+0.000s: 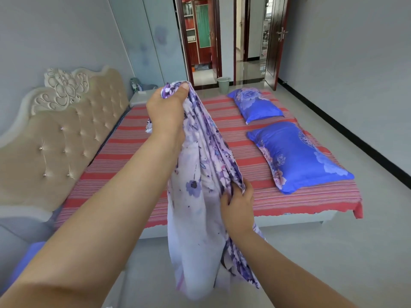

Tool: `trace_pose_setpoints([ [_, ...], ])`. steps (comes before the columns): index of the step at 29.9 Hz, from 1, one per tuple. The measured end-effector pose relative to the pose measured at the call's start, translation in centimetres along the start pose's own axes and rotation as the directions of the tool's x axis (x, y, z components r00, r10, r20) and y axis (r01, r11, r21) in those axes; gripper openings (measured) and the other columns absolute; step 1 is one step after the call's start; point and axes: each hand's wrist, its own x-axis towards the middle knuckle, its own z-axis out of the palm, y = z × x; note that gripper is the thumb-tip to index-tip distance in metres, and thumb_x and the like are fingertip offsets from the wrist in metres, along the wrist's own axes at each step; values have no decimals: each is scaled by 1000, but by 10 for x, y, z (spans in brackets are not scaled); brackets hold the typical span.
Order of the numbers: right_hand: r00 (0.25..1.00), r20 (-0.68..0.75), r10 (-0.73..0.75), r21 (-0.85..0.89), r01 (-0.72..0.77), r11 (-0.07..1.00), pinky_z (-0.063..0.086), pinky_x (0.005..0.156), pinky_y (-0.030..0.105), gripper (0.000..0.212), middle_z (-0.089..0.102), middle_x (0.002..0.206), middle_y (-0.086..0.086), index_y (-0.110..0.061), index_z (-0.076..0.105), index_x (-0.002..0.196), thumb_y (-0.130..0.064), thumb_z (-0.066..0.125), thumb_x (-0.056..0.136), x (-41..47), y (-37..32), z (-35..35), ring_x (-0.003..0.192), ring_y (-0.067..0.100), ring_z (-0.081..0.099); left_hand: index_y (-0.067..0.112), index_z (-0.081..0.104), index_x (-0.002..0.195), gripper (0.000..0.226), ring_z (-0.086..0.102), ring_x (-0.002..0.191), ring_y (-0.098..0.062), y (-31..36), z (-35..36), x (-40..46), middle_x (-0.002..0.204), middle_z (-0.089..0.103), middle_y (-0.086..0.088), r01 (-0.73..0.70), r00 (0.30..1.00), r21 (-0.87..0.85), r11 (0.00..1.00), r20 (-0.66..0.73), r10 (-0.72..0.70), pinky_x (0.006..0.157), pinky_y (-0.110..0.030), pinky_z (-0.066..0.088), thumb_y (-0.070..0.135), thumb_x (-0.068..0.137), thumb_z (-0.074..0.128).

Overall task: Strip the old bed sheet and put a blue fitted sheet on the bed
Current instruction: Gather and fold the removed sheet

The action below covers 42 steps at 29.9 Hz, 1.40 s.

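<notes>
two blue pillows (298, 156), green bin (223, 84)

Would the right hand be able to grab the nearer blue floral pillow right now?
Probably not yet: the right hand grips the bunched purple floral sheet, and the nearer blue floral pillow lies farther off on the striped bed.

Soft, even daylight is filling the room, and it is coming in brightest through the doorway (251, 41) far beyond the fingers (184, 86), where the glossy floor (246, 72) is throwing back white glare. Shadows are staying faint. The wide lens is bending the walls and the black skirting (347, 134) at the edges, and the forearm (93, 230) nearest the camera is looking stretched and slightly soft.
</notes>
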Motion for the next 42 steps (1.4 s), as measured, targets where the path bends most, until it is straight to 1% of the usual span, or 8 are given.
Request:
trace_pose_setpoints([
  [9, 972, 113, 204, -312, -160, 937, 44, 87, 42, 30, 40, 128, 13, -10, 67, 109, -29, 54, 90, 7, 56, 4, 113, 35, 38, 11, 64, 79, 8, 63, 64, -15, 14, -10, 9, 71, 67, -3, -43, 998, 9, 999, 48, 42, 62, -25, 53, 9, 82, 72],
  [14, 977, 100, 191, -109, -180, 978, 43, 85, 43, 29, 55, 112, 23, 0, 64, 111, -2, 48, 87, 35, 64, -19, 103, 40, 52, 17, 59, 71, 17, 56, 68, -17, 8, -44, 41, 74, 62, -7, -102, 994, 135, 986, -21, 106, 65, -29, 50, 16, 79, 74],
  [20, 997, -63, -41, -153, 31, 988, 47, 66, 38, 35, 54, 109, 14, -18, 60, 100, -4, 33, 82, 158, 12, -113, 81, 33, 59, 11, 33, 55, 53, 36, 59, -23, -48, -149, 71, 51, 35, -9, -108, 992, 875, 472, 65, 107, 52, -33, 25, 37, 85, 67],
  [23, 947, -84, -310, -306, 271, 912, 34, 59, 35, 24, 48, 111, 17, -6, 55, 106, -5, 39, 89, 172, -41, -128, 75, 35, 51, 5, 44, 61, 46, 42, 65, -24, -75, -188, 73, 59, 40, -19, -14, 996, 892, 452, -26, 83, 55, -34, 26, 38, 87, 65],
  [29, 595, 804, 18, -212, 257, 943, 42, 99, 35, 68, 63, 116, 9, -5, 64, 109, -64, 58, 77, 164, -52, -113, 111, 25, 57, -3, 56, 95, 40, 57, 111, -32, -51, -191, 98, 112, 60, -25, 207, 858, 509, 835, -505, 94, 82, -31, 39, 36, 94, 52],
  [33, 914, 323, -245, -59, 277, 959, 50, 78, 42, 41, 64, 102, 13, -7, 62, 89, -48, 63, 84, 165, -52, -120, 89, 34, 60, 13, 46, 62, 40, 44, 75, -20, -33, -179, 99, 63, 48, -7, 55, 873, 595, 802, -419, 251, 65, -26, 32, 39, 89, 60],
  [36, 920, -104, -378, -115, 367, 923, 39, 59, 38, 16, 48, 84, 7, -12, 49, 69, -16, 56, 82, 170, -57, -137, 72, 29, 48, 3, 51, 75, 48, 53, 77, -36, -30, -175, 88, 74, 53, -23, 29, 921, 822, 569, -243, 304, 67, -39, 40, 48, 89, 57],
  [42, 914, 22, -405, -312, 391, 866, 29, 61, 30, 20, 57, 92, 12, -12, 55, 75, -30, 49, 80, 176, -70, -166, 81, 34, 55, -3, 51, 76, 58, 49, 71, -40, -26, -185, 80, 70, 49, -26, -34, 925, 950, 311, -88, 370, 61, -40, 32, 53, 90, 53],
])
